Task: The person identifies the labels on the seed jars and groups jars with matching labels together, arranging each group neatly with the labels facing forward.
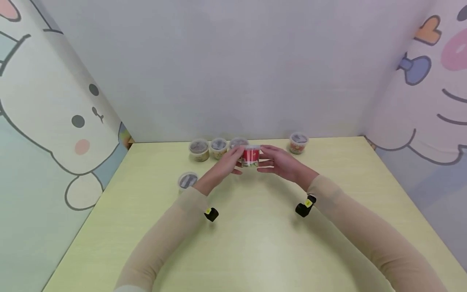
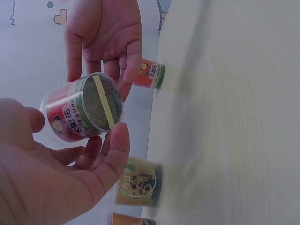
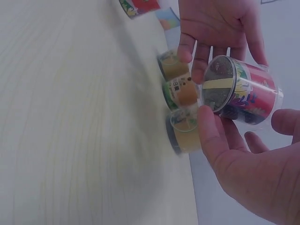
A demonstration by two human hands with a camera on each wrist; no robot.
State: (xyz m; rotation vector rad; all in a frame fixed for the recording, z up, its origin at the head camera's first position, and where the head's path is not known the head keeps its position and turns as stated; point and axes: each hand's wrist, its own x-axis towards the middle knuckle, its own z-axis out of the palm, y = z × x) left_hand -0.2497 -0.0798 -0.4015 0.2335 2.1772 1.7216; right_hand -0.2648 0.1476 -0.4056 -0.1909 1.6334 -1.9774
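Note:
Both hands hold one small clear plastic cup (image 1: 250,157) with a red printed label, lifted above the table. My left hand (image 1: 230,161) grips its left side, and my right hand (image 1: 283,163) its right side. Dark, soil-like stuff with a pale strip across it shows at the flat end of the cup (image 2: 102,102) in the left wrist view. From the right wrist, the curled fingers and thumb of the right hand (image 3: 260,164) lie around the cup (image 3: 241,90), with the left hand (image 3: 218,23) across from it.
Along the table's back edge stand several lidded cups, tan-labelled ones (image 1: 199,150) (image 1: 219,148) left of centre and a red-labelled one (image 1: 298,143) to the right. Another lidded cup (image 1: 187,181) sits nearer, beside the left forearm. A pale wall (image 1: 233,73) rises behind the table (image 1: 255,243).

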